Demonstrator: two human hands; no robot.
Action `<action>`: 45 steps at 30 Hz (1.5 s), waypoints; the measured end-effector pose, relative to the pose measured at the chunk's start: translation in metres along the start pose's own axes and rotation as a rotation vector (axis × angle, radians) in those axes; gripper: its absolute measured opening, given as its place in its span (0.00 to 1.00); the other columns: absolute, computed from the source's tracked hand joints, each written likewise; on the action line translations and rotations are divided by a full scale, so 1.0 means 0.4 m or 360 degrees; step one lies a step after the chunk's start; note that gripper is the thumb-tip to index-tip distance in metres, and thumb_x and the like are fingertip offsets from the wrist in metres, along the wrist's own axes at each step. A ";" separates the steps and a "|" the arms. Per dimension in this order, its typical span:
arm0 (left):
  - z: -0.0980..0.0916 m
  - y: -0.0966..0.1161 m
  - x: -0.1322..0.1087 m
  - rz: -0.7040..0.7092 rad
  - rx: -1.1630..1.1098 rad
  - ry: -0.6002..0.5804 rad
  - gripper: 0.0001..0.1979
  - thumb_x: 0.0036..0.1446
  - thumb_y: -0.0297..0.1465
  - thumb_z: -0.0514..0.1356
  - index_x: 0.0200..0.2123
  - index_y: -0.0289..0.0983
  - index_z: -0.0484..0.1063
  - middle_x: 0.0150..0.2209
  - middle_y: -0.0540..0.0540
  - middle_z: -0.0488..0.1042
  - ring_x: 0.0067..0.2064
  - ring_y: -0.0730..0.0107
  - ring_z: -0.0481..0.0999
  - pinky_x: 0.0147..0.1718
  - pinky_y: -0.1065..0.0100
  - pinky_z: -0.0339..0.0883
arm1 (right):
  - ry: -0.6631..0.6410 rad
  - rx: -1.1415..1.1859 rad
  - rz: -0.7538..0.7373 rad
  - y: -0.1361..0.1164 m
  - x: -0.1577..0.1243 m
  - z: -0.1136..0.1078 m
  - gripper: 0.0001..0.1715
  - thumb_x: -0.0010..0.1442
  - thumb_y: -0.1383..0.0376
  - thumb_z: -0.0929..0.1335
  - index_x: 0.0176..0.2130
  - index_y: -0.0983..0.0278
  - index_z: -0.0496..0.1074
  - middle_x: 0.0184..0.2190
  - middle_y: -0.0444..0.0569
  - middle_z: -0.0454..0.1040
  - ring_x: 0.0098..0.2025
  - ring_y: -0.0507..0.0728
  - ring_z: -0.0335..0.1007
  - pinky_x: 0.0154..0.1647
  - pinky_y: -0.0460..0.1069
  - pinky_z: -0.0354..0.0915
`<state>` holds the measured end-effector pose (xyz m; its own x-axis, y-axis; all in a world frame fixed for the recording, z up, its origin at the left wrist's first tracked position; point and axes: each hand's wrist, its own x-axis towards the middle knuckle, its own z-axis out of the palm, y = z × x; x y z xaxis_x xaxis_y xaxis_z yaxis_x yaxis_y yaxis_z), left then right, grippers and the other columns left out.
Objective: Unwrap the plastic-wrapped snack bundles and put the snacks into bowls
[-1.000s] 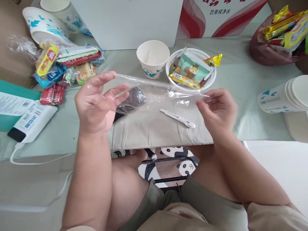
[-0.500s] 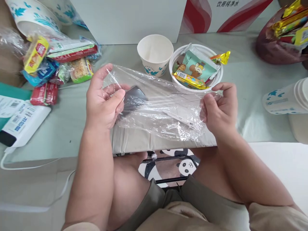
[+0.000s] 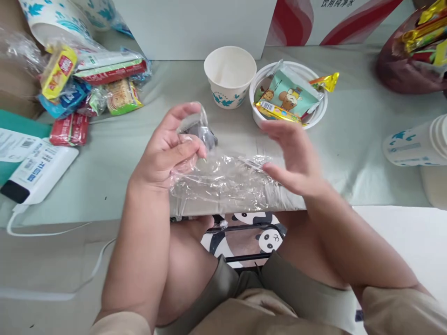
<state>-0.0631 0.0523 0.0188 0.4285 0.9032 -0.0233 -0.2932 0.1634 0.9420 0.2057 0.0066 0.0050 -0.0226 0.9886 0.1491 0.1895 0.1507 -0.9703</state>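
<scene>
A crumpled clear plastic wrap [image 3: 223, 181] lies across the near edge of the table. My left hand [image 3: 171, 149] is closed on its left end, thumb and fingers pinching the film. Behind that film a dark object [image 3: 206, 135] shows, partly hidden by my fingers. Over the wrap's right end, my right hand [image 3: 296, 158] has its thumb and fingers apart and is slightly blurred, with nothing held. An upright paper cup [image 3: 229, 77] stands behind the hands. To its right, a white bowl [image 3: 323, 109] contains a green snack packet [image 3: 293, 95] and yellow-wrapped snacks.
Wrapped snacks [image 3: 122, 97] are piled at the left, near a white device [image 3: 45, 172] with a cable. White boxes [image 3: 195, 28] stand at the back. At the right are stacked paper cups [image 3: 412, 144] and a dark red container [image 3: 394, 65] of snacks.
My right hand has let go of the wrap and opened, moving slightly left. The stretched wrap has sunk and crumpled. My left hand has shifted right, still pinching the film.
</scene>
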 end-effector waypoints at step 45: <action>0.054 -0.116 0.006 0.0259 0.0647 0.0112 0.19 0.50 0.28 0.71 0.47 0.38 0.79 0.38 0.47 0.83 0.38 0.65 0.86 0.39 0.65 0.82 | -0.0107 -0.0314 -0.0362 0.067 -0.043 0.028 0.25 0.65 0.57 0.72 0.60 0.56 0.71 0.38 0.47 0.79 0.40 0.57 0.78 0.49 0.55 0.77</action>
<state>-0.0300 0.0383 -0.0179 0.3414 0.9313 0.1269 0.0138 -0.1400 0.9901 0.2000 -0.0065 -0.0257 -0.1503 0.9288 0.3388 0.3591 0.3705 -0.8566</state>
